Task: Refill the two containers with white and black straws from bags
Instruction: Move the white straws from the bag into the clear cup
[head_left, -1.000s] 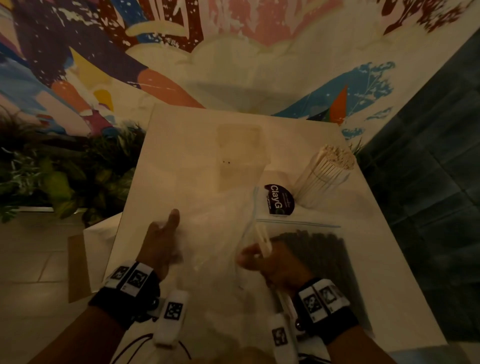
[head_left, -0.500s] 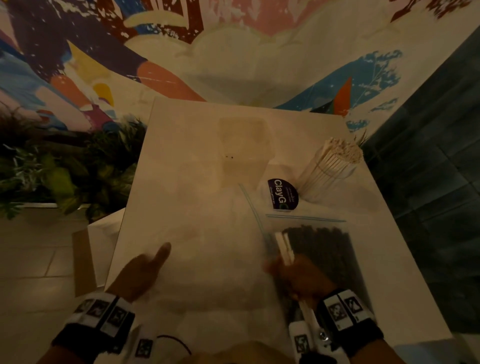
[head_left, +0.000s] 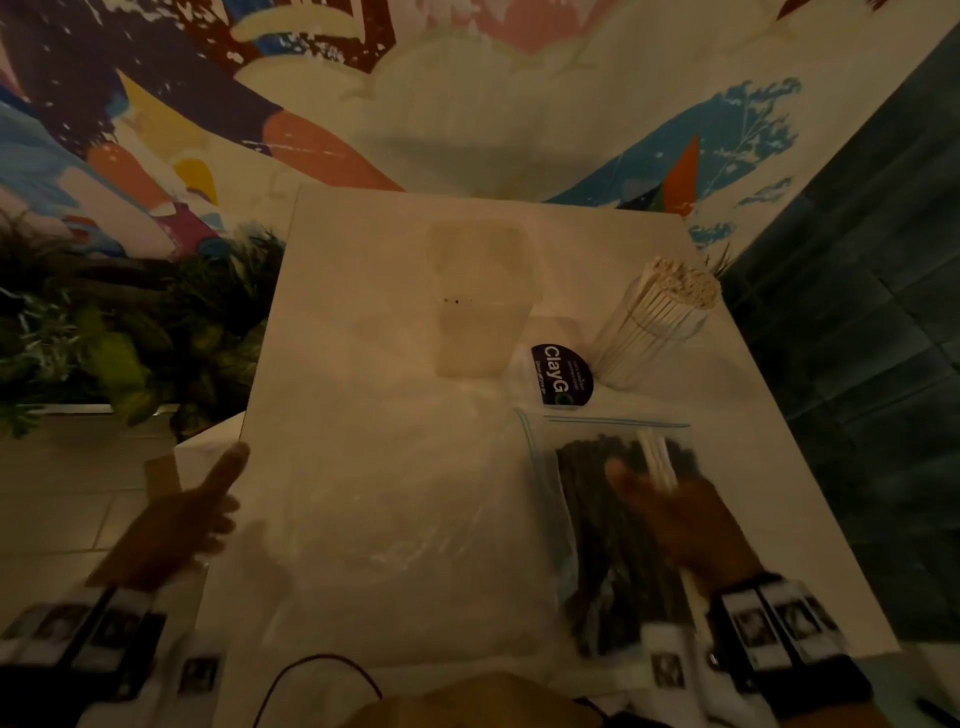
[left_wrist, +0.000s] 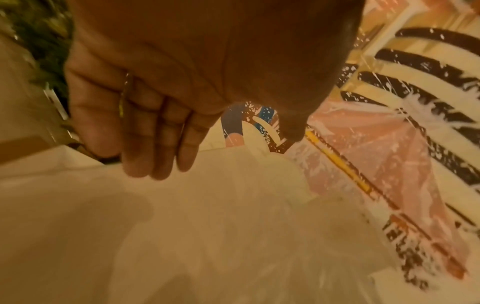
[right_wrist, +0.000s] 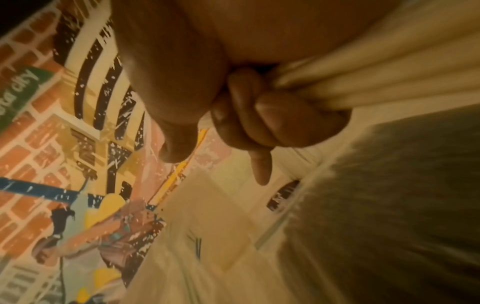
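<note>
My right hand (head_left: 670, 514) grips a small bunch of white straws (head_left: 658, 460) and hovers over the zip bag of black straws (head_left: 608, 525) at the table's right front. The right wrist view shows its fingers (right_wrist: 272, 121) curled round the white straws (right_wrist: 350, 82), with the black straws (right_wrist: 389, 205) below. A clear container (head_left: 657, 325) packed with white straws stands at the back right. An empty clear container (head_left: 478, 301) stands mid-table. My left hand (head_left: 192, 514) hangs at the table's left edge, thumb out, fingers (left_wrist: 155, 139) loosely curled and holding nothing.
A limp clear plastic bag (head_left: 389, 499) lies flat across the middle of the white table (head_left: 337, 291). A dark round ClayGo sticker (head_left: 561, 374) sits between the containers. Green plants (head_left: 119, 338) border the left side, a painted wall the back.
My left hand let go of the clear bag and drew back left to the table edge. My right hand carried the white straws rightward, over the bag of black straws.
</note>
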